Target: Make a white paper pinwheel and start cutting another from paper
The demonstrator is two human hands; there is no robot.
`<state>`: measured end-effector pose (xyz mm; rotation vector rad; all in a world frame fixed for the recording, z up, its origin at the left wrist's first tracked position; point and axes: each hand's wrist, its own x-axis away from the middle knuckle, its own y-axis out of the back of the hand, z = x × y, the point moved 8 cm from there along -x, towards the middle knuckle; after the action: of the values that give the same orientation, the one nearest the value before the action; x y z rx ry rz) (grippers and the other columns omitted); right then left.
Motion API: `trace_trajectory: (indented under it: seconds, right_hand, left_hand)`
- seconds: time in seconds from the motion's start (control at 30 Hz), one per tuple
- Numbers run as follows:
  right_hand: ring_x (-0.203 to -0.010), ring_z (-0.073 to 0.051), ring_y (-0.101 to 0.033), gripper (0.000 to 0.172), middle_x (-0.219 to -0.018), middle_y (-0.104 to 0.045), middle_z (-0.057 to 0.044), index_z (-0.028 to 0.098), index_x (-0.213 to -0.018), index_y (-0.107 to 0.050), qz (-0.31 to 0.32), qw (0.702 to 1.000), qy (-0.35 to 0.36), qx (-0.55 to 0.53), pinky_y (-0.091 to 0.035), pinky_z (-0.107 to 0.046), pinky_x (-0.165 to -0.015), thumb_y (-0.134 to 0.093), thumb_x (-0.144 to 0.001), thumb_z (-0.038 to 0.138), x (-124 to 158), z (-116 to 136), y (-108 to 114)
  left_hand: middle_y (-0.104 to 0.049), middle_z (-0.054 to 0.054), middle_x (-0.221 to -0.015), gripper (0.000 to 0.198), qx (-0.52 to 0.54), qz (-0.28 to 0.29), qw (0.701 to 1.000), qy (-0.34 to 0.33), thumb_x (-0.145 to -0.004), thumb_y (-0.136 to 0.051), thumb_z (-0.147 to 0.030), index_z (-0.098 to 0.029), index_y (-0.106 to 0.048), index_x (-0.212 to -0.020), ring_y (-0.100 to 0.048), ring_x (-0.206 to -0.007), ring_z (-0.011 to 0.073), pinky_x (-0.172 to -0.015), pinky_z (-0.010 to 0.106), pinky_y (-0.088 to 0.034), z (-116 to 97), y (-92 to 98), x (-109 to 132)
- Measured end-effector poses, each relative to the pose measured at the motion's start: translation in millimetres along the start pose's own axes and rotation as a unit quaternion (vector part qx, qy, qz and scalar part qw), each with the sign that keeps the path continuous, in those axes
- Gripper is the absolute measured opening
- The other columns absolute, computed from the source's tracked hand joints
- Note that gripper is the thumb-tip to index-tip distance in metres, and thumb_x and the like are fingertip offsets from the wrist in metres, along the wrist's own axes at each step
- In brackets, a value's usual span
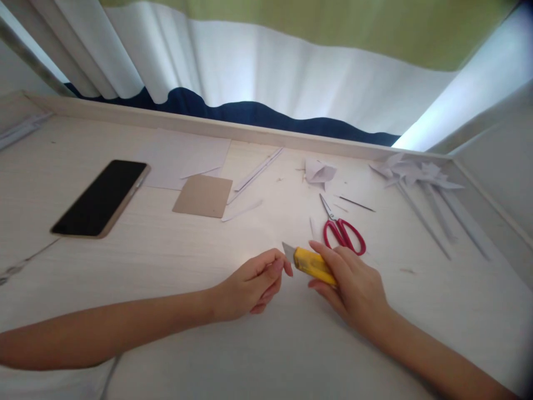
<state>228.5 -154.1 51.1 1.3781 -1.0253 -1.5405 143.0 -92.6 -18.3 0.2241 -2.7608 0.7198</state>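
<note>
My right hand is wrapped round a yellow utility knife whose grey blade tip points left, just above the pale wooden desk. My left hand lies beside it with fingers curled in a loose pinch, the fingertips almost touching the blade tip; I cannot make out anything between them. Red-handled scissors lie just behind the knife.
A black phone lies at the left. A brown cardboard square and white paper sheet sit behind centre. Paper strips, a folded paper piece and paper pinwheels on sticks lie near the back rim. Curtains hang beyond.
</note>
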Motion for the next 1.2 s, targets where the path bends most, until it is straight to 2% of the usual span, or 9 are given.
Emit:
trace_trajectory:
  seconds: [0.1, 0.27, 0.37, 0.5, 0.8, 1.03, 1.2]
  right_hand:
    - [-0.063, -0.017, -0.052, 0.047, -0.072, -0.055, -0.007, 0.016, -0.118, -0.040, 0.017, 0.999, 0.045, 0.014, -0.038, -0.026, -0.050, -0.034, -0.084, 0.047, 5, 6, -6]
    - [-0.056, -0.016, -0.048, 0.051, -0.065, -0.053, -0.004, 0.015, -0.117, -0.043, 0.002, 0.995, 0.093, 0.045, -0.035, -0.026, -0.049, -0.039, -0.080, 0.051, 12, 9, -5]
    - [-0.054, -0.015, -0.048, 0.049, -0.065, -0.054, -0.004, 0.015, -0.115, -0.045, 0.008, 0.994, 0.090, 0.056, -0.034, -0.026, -0.047, -0.038, -0.081, 0.050, 12, 5, -5]
    - [-0.054, -0.014, -0.049, 0.047, -0.065, -0.053, -0.003, 0.014, -0.115, -0.045, 0.020, 0.995, 0.079, 0.060, -0.035, -0.025, -0.047, -0.040, -0.082, 0.047, 11, 2, -8]
    - [-0.053, -0.014, -0.051, 0.048, -0.065, -0.052, -0.002, 0.014, -0.117, -0.043, 0.056, 0.996, 0.063, 0.032, -0.037, -0.024, -0.045, -0.038, -0.083, 0.047, 13, 2, -15]
    - [-0.055, -0.015, -0.053, 0.047, -0.066, -0.053, -0.002, 0.015, -0.118, -0.042, 0.074, 0.996, 0.052, 0.013, -0.039, -0.025, -0.046, -0.038, -0.083, 0.045, 13, 1, -18]
    - [-0.056, -0.016, -0.055, 0.045, -0.069, -0.055, -0.003, 0.015, -0.119, -0.042, 0.090, 0.995, 0.035, -0.009, -0.040, -0.026, -0.046, -0.037, -0.084, 0.043, 13, 0, -19]
  left_hand:
    - [-0.027, -0.009, -0.052, 0.019, 0.034, -0.003, 0.999, 0.017, -0.083, -0.041, -0.039, -0.020, -0.040, -0.083, -0.019, -0.039, 0.0038, -0.035, 0.013, -0.022, 1, 2.2, 1]
    - [-0.026, -0.009, -0.048, 0.011, 0.052, 0.009, 0.998, 0.017, -0.085, -0.039, -0.029, -0.019, -0.042, -0.084, -0.026, -0.039, 0.0045, -0.038, 0.015, -0.027, -1, 3.5, 2]
    - [-0.033, -0.008, -0.049, 0.020, 0.063, 0.036, 0.997, 0.013, -0.084, -0.040, -0.037, -0.018, -0.041, -0.081, -0.029, -0.038, 0.0040, -0.039, 0.016, -0.030, 0, 0.5, 2]
    - [-0.034, -0.008, -0.050, 0.026, 0.070, 0.036, 0.997, 0.001, -0.085, -0.039, -0.040, -0.017, -0.039, -0.071, -0.029, -0.036, 0.0034, -0.037, 0.015, -0.031, -1, 0.9, 3]
    - [-0.031, -0.007, -0.051, 0.029, 0.064, 0.052, 0.997, -0.001, -0.085, -0.038, -0.037, -0.016, -0.037, -0.065, -0.027, -0.042, 0.0046, -0.040, 0.017, -0.026, -6, -2.9, 7]
    - [-0.029, -0.006, -0.055, 0.028, -0.012, 0.074, 0.997, -0.004, -0.089, -0.030, -0.031, -0.016, -0.036, -0.066, -0.026, -0.047, 0.0067, -0.045, 0.021, -0.024, -11, -7.6, 11]
    - [-0.029, -0.006, -0.056, 0.029, 0.043, 0.105, 0.993, -0.018, -0.084, -0.037, -0.039, -0.017, -0.034, -0.066, -0.024, -0.047, 0.0066, -0.044, 0.019, -0.026, -6, -7.2, 9]
